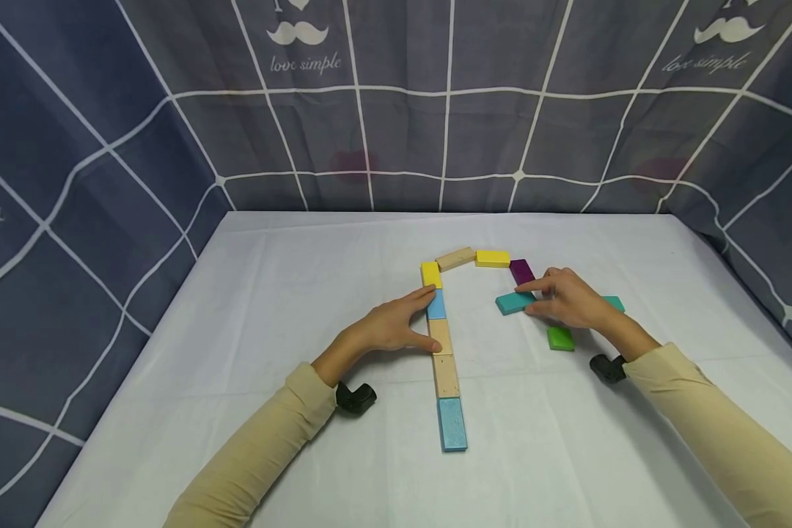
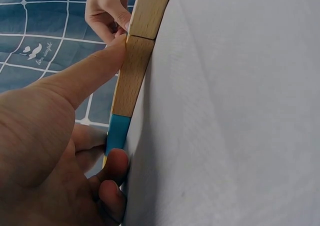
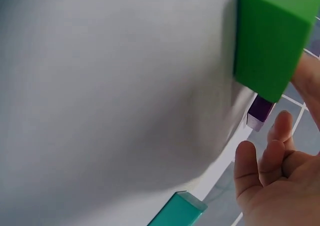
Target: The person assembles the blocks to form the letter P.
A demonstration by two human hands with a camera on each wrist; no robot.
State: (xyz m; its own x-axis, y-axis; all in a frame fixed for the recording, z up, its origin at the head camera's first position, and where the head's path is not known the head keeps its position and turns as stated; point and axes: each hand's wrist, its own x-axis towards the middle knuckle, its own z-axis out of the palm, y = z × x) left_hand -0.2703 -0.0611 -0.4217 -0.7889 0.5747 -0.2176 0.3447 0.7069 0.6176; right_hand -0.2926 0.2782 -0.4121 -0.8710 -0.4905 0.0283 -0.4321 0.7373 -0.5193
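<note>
A row of flat blocks runs toward the viewer. My left hand (image 1: 391, 324) lies along its left side, fingertips near the join of the yellow block (image 1: 431, 273) and light blue block (image 1: 437, 305). Its thumb touches the wooden block (image 1: 440, 335) below them. With thumb and fingers, my right hand (image 1: 567, 299) pinches a teal block (image 1: 513, 303) just below the purple block (image 1: 521, 270). A green block (image 1: 560, 339) lies under that hand's near side and partly covers the right wrist view. Another teal block (image 1: 614, 302) shows behind the right wrist.
A second wooden block (image 1: 446, 376) and a larger blue block (image 1: 452, 424) form the row's near end. At its far end, a slanted wooden block (image 1: 455, 259) and a yellow block (image 1: 493, 258) curve right. White cloth (image 1: 290, 286) covers the table; gridded curtains (image 1: 396, 132) stand around it.
</note>
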